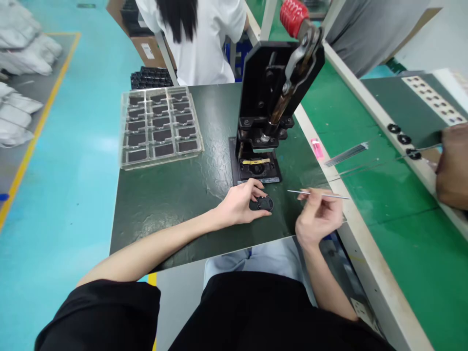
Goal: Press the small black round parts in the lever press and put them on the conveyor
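Between the thumb and fingers of my left hand (243,202) is a small round black part (265,204), held just above or on the dark green tabletop (175,200). My right hand (319,217) pinches a thin metal rod (336,196), its tip pointing left toward the round part but apart from it. Right behind my left hand stands a black hand press (256,92) with a red-gripped lever (293,17). A yellow strip (256,161) lies across the press's base, above a dark round shape.
A clear plastic tray (124,131) with several dark pieces sits at the left. Right of the press lie a pink object (316,148) and a bundle of thin rods (347,154). A white rail (360,248) borders a green belt (398,234). People sit opposite; another person's hand (453,165) is at far right.
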{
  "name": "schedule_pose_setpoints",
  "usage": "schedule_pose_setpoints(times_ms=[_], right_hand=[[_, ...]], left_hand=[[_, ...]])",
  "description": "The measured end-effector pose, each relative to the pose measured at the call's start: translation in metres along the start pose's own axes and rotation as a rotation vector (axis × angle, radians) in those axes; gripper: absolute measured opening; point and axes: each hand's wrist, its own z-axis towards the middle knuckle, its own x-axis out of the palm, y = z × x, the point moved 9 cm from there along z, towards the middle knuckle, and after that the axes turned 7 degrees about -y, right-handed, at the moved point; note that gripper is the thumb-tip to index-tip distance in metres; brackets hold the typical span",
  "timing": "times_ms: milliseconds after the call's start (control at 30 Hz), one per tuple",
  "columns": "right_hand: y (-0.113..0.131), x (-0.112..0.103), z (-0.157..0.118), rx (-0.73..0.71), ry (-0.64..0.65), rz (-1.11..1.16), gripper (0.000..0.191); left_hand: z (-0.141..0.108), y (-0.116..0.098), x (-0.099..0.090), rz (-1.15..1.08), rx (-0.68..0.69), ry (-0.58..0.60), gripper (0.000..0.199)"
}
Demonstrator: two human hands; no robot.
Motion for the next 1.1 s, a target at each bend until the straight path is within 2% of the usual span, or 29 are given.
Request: schedule_pose_setpoints(times_ms=[67, 167, 233, 300, 400, 467, 633, 1100], right_hand=[[-0.017, -0.018, 0.003, 0.119, -0.076, -0.024, 0.023], [-0.043, -0.028, 0.003, 0.319, -0.047, -0.011, 0.035], [-0.053, -0.032, 0.003, 0.409, -0.071, 0.039, 0.039], [-0.057, -0.030, 0.003, 0.447, -0.085, 0.074, 0.040], [-0.058, -0.019, 0.003, 0.483, -0.022, 0.095, 0.039], [-0.058, -0.015, 0.002, 0.499, 0.001, 0.108, 0.039], [-0.057, -0.017, 0.002, 0.474, 0.011, 0.076, 0.038], [-0.055, -0.015, 0.003, 0.442, 0.040, 0.041, 0.038]], left_hand=[[-0.001, -0.001, -0.001, 0.007, 0.014, -0.009, 0.065], [-0.001, -0.007, -0.006, -0.006, 0.052, -0.022, 0.065], [0.003, -0.011, -0.015, -0.022, 0.082, -0.052, 0.065], [0.012, -0.012, -0.030, -0.017, 0.102, -0.117, 0.062], [0.029, -0.004, -0.059, 0.008, 0.086, -0.296, 0.056], [0.038, 0.002, -0.070, 0.016, 0.070, -0.372, 0.054], [0.045, 0.008, -0.069, 0.073, 0.040, -0.347, 0.052], [0.046, 0.009, -0.065, 0.029, 0.043, -0.295, 0.054]])
